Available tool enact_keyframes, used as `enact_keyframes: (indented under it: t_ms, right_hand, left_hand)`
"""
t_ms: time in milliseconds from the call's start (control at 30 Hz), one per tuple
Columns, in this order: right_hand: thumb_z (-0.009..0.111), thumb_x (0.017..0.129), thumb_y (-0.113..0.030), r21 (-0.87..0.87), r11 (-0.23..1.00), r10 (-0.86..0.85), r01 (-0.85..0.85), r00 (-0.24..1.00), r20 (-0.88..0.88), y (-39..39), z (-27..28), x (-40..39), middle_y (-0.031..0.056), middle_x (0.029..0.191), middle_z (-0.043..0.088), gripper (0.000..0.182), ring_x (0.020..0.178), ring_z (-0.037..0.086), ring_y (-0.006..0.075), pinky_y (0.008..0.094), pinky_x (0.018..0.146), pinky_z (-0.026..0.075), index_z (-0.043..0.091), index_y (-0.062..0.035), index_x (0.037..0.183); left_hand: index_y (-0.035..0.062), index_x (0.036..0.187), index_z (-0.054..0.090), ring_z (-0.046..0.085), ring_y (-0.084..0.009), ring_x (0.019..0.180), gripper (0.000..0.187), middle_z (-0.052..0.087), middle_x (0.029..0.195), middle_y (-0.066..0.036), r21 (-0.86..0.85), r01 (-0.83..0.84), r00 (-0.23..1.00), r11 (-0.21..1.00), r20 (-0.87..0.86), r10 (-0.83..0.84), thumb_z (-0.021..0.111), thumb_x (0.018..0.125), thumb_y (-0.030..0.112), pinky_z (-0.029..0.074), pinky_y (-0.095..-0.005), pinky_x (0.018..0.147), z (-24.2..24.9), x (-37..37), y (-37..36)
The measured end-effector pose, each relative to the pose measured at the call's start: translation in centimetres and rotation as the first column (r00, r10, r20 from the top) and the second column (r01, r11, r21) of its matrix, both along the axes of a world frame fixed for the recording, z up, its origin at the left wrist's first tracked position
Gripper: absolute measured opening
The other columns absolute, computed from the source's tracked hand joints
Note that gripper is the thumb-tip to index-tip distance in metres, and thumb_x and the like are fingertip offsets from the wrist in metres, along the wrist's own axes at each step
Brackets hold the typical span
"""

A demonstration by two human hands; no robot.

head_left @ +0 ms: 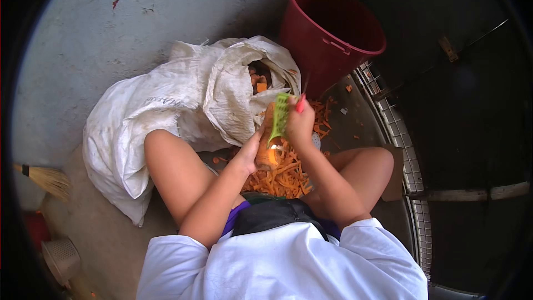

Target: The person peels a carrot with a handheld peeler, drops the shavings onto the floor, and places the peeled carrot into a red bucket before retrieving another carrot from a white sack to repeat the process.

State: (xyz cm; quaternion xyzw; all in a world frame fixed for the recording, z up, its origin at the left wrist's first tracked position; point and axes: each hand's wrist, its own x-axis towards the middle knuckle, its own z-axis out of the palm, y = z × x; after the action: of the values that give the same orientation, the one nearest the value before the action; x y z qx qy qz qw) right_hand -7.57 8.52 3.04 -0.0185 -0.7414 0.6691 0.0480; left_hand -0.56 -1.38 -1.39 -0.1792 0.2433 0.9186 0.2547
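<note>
Carrots (259,82) in white sack (166,105)

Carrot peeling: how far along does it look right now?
Done: a heap of orange peelings lies on the floor between the legs. In hand: the left hand holds a carrot while the right hand runs a green peeler over it. Left: more carrots show inside the open white sack.
</note>
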Motion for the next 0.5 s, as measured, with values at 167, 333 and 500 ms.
enact_keyframes:
  t_ms: [167, 333, 500]
  right_hand:
    - [0.052, 0.075, -0.01, 0.397, 0.917, 0.061, -0.015, 0.993, -0.101, -1.1, -1.0, 3.1, 0.0182, 0.06, 0.052, 0.009, 0.054, 0.05, 0.0329, 0.0384, 0.053, 0.04, 0.052, -0.0017, 0.078]
    - [0.053, 0.07, -0.007, 0.541, 0.834, -0.012, 0.112, 0.983, -0.185, -0.9, -0.4, 2.4, 0.0211, 0.065, 0.054, 0.01, 0.064, 0.053, 0.0382, 0.0433, 0.057, 0.041, 0.053, -0.0027, 0.079]
    - [0.046, 0.082, -0.026, 0.516, 0.736, -0.344, 0.439, 0.898, -0.273, 3.1, -1.5, -5.5, 0.0206, 0.066, 0.055, 0.025, 0.065, 0.054, 0.0378, 0.0429, 0.057, 0.04, 0.055, -0.0043, 0.077]
  left_hand:
    - [0.0046, 0.106, 0.045, 0.057, -0.0172, 0.078, 0.041, 0.055, 0.092, -0.007, 0.05, -0.028, 0.999, 0.998, 0.033, 0.026, 0.033, 0.087, 0.039, 0.05, -0.0316, 0.064, 0.8, 0.4, 0.3]
    - [0.0041, 0.1, 0.047, 0.057, -0.0172, 0.07, 0.043, 0.056, 0.081, -0.008, -0.141, 0.085, 0.996, 0.986, 0.01, -0.085, 0.03, 0.087, 0.042, 0.049, -0.0306, 0.06, 0.4, 0.3, 0.1]
    - [0.0041, 0.096, 0.047, 0.056, -0.0191, 0.06, 0.044, 0.055, 0.073, -0.01, -0.254, 0.24, 0.961, 0.937, -0.072, -0.266, 0.027, 0.088, 0.042, 0.047, -0.0315, 0.057, 2.1, 2.4, 0.5]
